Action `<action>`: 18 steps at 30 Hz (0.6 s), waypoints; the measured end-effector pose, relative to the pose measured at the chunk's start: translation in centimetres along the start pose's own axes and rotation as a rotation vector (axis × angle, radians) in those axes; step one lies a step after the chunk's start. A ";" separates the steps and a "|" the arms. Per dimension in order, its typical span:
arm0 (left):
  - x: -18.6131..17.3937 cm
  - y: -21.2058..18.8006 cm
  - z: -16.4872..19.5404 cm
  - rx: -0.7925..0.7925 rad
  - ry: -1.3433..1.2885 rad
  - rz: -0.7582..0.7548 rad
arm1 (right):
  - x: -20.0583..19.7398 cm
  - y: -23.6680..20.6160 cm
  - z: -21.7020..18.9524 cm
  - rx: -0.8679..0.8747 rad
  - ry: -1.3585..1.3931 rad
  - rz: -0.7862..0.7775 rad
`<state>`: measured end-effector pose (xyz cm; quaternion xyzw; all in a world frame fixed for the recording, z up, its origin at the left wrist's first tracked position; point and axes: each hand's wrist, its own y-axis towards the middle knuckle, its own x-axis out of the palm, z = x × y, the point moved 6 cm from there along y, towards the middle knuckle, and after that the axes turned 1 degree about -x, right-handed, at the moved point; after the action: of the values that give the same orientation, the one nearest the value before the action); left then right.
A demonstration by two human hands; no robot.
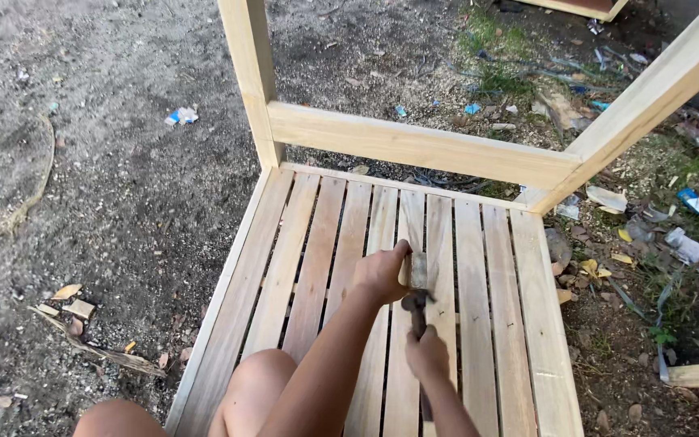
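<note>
The left hand is closed around a small pale wooden block, pressing it upright against the slats. The right hand is closed around the dark handle of a hammer with a dark metal head; the head sits just below the block, at 6 o'clock from it. Whether a nail stands under the block cannot be told.

Both hands work on the pale slatted wooden panel of an unfinished frame lying on the ground. The block rests over a slat near the panel's centre, beside a gap.

Hazards, as judged from this position:

- The left fingers wrap the block close to the hammer head. A glancing blow would likely land on them.
- The block stands next to a gap. A skewed strike could drive it sideways into the gap or split the thin slat.
- The bare knees rest on the panel at 7 o'clock from the hands. A dropped hammer would fall close to them.

At 12 o'clock, a pale wooden cross rail joins two upright posts. Bare grey dirt lies at 9 o'clock; scattered litter and wood scraps lie at 3 o'clock and could trip a person stepping back.
</note>
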<state>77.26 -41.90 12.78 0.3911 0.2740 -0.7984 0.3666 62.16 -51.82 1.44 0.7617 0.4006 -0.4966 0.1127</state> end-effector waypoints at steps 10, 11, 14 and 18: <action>0.4 -0.1 0.3 -0.007 -0.004 -0.017 | -1.7 -0.7 0.5 0.043 0.052 0.000; 0.4 -0.1 0.2 -0.008 0.008 -0.013 | -1.1 -0.2 0.8 0.092 0.038 -0.093; 0.7 -0.5 -0.1 0.010 0.011 -0.011 | -2.0 0.2 2.6 0.156 0.031 -0.039; 1.5 -1.2 -1.0 0.021 -0.073 -0.004 | -2.3 -2.9 8.7 0.213 0.115 0.094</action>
<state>76.11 -41.03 11.12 0.3650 0.2527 -0.8158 0.3707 53.81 -56.05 -0.14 0.8145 0.3154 -0.4859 0.0311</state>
